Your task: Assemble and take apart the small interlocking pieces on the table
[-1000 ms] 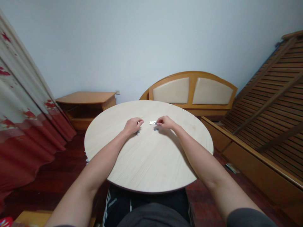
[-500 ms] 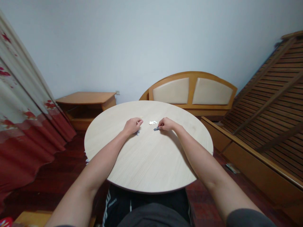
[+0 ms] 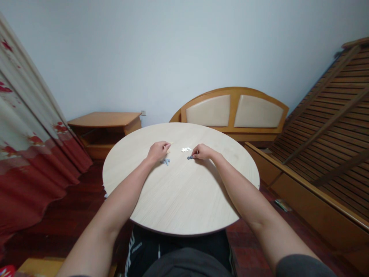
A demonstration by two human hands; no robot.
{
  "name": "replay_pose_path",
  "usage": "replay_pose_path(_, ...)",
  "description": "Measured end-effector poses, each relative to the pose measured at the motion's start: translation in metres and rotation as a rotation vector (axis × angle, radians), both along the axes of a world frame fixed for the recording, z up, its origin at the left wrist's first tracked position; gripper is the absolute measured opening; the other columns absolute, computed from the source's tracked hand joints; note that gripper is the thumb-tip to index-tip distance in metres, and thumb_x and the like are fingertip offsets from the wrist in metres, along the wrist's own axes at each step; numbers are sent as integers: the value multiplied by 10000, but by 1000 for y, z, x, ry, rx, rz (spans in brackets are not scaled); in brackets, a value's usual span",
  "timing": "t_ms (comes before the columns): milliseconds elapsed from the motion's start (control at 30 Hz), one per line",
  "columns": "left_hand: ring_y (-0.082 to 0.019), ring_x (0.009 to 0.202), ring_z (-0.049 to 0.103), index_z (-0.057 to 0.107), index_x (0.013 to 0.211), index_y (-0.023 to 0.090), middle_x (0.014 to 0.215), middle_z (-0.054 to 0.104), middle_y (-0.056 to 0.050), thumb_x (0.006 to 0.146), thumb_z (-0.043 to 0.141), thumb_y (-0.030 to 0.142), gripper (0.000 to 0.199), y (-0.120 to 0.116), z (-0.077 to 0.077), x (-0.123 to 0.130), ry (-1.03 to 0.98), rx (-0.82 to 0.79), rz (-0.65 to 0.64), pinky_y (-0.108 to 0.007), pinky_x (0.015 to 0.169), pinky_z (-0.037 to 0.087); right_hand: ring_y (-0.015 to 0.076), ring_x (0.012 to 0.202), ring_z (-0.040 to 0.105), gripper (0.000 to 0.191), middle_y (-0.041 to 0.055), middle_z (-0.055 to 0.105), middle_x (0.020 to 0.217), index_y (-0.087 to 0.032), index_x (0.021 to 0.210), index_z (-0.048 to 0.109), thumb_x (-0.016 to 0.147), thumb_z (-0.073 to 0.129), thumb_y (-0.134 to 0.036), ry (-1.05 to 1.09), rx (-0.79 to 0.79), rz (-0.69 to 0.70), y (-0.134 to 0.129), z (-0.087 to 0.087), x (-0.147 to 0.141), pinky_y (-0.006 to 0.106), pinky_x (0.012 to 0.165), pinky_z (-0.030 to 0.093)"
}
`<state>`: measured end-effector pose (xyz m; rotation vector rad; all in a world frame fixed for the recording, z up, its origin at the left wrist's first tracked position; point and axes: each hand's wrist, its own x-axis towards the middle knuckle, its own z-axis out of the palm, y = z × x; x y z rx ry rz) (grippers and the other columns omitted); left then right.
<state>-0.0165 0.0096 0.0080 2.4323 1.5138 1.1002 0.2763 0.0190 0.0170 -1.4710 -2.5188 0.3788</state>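
My left hand (image 3: 158, 151) hovers over the left middle of the round table (image 3: 184, 192), thumb and fingers pinched together. What they hold, if anything, is too small to make out. Just below this hand lie several small grey-blue flat pieces (image 3: 166, 162). Tiny tan bits show by its fingertips. My right hand (image 3: 202, 151) is closed on a small dark grey flat piece (image 3: 190, 157) resting at the tabletop. Between the hands, a little farther back, is a cluster of small white pieces (image 3: 186, 149).
Behind the table stand a wooden cabinet (image 3: 106, 119) on the left and a padded headboard (image 3: 207, 109) on the right. A floral curtain (image 3: 34, 154) hangs at the left. Wooden slats (image 3: 331, 115) lean beside a bed frame (image 3: 302, 184) on the right.
My left hand has shifted slightly left, uncovering more of the grey-blue pieces. My right hand stays almost in place with the dark grey piece.
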Motion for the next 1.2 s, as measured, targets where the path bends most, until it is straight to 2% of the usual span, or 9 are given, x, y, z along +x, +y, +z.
replay_pose_path(200,-202,843,674,795,1005,193,984,793,-82,975,520,356,321,0,3,-2,-1,-23,6,-299,787,489,148,682,650,153,51,784,791,-162,879,843,837,697,-145,25,19,6,2,-2,0,229,650,433)
replay_pose_path(500,-210,870,675,796,1004,191,988,795,-79,971,522,356,322,2,4,-4,-34,-29,30,-296,804,488,208,939,716,286,112,785,1088,-157,1101,800,979,551,-226,224,354,-119,9,-8,-7,292,863,524)
replay_pose_path(600,-211,868,675,795,993,189,988,795,-80,975,520,343,315,2,5,-5,-36,-22,43,-299,798,485,222,1107,692,352,116,755,1229,-153,1225,754,1005,487,-215,187,352,-71,14,-10,-28,319,993,505)
replay_pose_path(700,-208,860,672,792,990,188,984,795,-79,975,530,327,297,3,4,-6,-37,-23,55,-301,799,481,256,1289,611,420,125,684,1381,-147,1358,681,1006,460,-204,33,301,3,26,-11,-60,377,1108,443)
replay_pose_path(833,-199,837,668,793,978,189,966,793,-77,986,531,336,300,2,3,-8,-38,-26,55,-296,784,478,291,1413,513,505,142,589,1500,-179,1488,572,1001,445,-222,-134,249,41,50,-6,-103,458,1139,416)
replay_pose_path(933,-200,831,667,793,976,191,955,792,-78,991,531,346,305,1,3,-9,-42,-28,62,-296,763,469,283,1390,542,493,134,618,1469,-233,1453,610,981,469,-231,-209,175,12,69,-3,-122,436,1098,454)
replay_pose_path(1033,-202,827,667,793,972,190,950,792,-78,989,537,341,298,0,4,-9,-42,-39,63,-298,752,464,244,1238,658,412,76,717,1339,-302,1289,730,914,577,-228,-259,93,-58,85,-3,-126,322,986,508)
replay_pose_path(1100,-202,834,669,793,965,189,956,794,-78,986,540,330,290,0,4,-9,-45,-44,59,-298,753,466,232,1132,707,360,62,773,1218,-299,1165,789,848,651,-200,-276,71,-113,92,-4,-120,271,909,519)
replay_pose_path(1200,-199,839,673,792,954,193,946,796,-69,985,539,320,285,1,6,-8,-65,-51,55,-294,764,472,260,1074,726,343,112,796,1111,-228,1079,822,769,702,-145,-309,70,-208,97,-5,-96,271,876,522)
